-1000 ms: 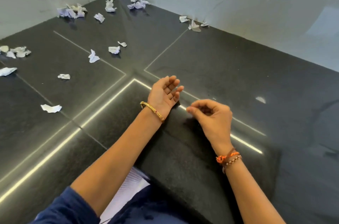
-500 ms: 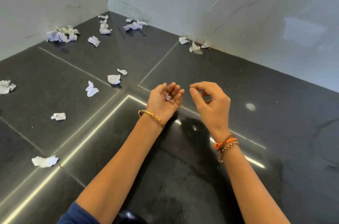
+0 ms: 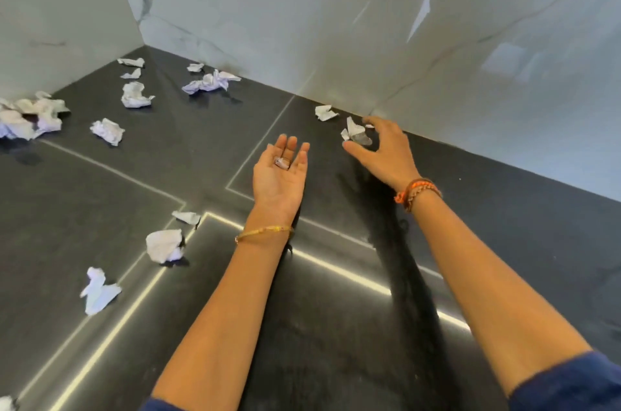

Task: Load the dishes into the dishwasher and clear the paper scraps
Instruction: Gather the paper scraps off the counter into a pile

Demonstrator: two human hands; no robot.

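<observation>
Bare dark floor [image 3: 336,343] lies nearest, scraps [image 3: 164,244] strewn leftward. The left hand [image 3: 279,175] is spread palm-up, a small scrap [image 3: 282,162] resting in it. The right hand [image 3: 383,151], fingers spread, reaches a scrap [image 3: 353,131] at the wall's [image 3: 369,24] base.

Dark floor [image 3: 336,326], crumpled paper scraps [image 3: 164,245]
</observation>
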